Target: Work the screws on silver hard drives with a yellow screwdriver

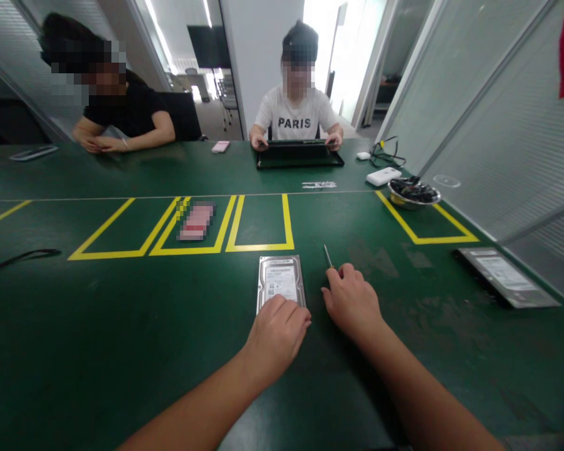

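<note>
A silver hard drive [281,280] lies flat on the green table [122,326], label up, just in front of me. My left hand [276,334] rests on its near edge with fingers curled down over it. My right hand [351,302] sits just right of the drive, closed around a thin screwdriver [328,256] whose metal tip points away from me.
Yellow tape boxes [261,245] mark the table beyond the drive; one holds a pink item [197,220]. A metal bowl of dark parts [412,191] and a second drive [505,275] lie right. Two people sit opposite, one with a black laptop [299,155].
</note>
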Available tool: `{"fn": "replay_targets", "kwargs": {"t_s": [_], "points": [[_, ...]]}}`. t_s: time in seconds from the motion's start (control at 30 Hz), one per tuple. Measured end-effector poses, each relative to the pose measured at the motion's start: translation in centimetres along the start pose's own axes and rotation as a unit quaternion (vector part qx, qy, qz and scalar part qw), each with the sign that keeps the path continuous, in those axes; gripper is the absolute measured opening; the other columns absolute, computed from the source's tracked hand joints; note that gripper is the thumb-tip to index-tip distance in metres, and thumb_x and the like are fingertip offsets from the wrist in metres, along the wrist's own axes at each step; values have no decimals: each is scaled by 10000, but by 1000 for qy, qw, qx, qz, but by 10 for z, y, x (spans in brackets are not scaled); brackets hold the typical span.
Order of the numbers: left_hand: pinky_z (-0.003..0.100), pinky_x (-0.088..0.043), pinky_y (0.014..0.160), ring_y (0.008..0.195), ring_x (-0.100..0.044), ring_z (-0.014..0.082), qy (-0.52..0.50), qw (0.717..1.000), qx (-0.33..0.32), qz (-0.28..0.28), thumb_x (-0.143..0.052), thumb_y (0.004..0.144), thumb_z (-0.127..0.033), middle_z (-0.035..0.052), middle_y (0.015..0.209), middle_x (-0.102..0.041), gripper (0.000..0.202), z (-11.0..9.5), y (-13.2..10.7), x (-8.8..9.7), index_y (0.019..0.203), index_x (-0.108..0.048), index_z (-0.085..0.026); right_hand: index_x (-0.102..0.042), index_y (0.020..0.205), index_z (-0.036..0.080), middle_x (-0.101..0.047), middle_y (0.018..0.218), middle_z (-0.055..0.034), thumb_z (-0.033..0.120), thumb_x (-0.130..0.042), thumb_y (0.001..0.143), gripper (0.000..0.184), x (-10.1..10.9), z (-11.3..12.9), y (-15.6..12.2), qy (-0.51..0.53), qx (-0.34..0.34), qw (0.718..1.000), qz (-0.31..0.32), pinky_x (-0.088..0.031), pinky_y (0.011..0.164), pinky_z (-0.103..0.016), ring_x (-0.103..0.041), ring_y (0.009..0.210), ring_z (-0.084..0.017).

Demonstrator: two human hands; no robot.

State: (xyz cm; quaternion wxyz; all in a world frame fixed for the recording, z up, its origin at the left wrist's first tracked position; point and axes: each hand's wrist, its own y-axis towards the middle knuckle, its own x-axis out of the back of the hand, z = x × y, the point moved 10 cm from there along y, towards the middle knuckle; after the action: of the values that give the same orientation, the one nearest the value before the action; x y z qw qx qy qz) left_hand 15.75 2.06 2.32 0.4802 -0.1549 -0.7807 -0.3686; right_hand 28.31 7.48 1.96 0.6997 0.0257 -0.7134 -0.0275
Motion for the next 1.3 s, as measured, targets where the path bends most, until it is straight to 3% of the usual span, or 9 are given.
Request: {"fn": "replay_targets", "kwargs": {"t_s": [0.27,1.07,1.3], "points": [[387,-445,738,820,-529,230,17,999,34,22,-533,942,-203,50,850,-643,104,5,0,-2,903,-628,-188,-586,1064,198,-546,1077,-115,333,-550,920,201,-1,1,-1,-11,3,1000,4,-427,721,-338,-561,949,-252],[404,-349,735,842,-512,238,19,996,88,11,-605,916,-243,19,835,-671,73,7,-1,6,850,-624,-220,-596,1067,201,-546,1075,-110,350,-548,915,218,-1,2,-1,-8,7,1000,0,-435,715,-340,-572,945,-260],[409,-339,725,830,-505,241,47,997,68,8,-586,929,-257,20,816,-670,103,4,-1,7,847,-634,-218,-594,1059,201,-542,1077,-112,355,-542,919,214,-2,2,-1,-8,8,1000,4,-438,714,-342,-570,944,-260]]}}
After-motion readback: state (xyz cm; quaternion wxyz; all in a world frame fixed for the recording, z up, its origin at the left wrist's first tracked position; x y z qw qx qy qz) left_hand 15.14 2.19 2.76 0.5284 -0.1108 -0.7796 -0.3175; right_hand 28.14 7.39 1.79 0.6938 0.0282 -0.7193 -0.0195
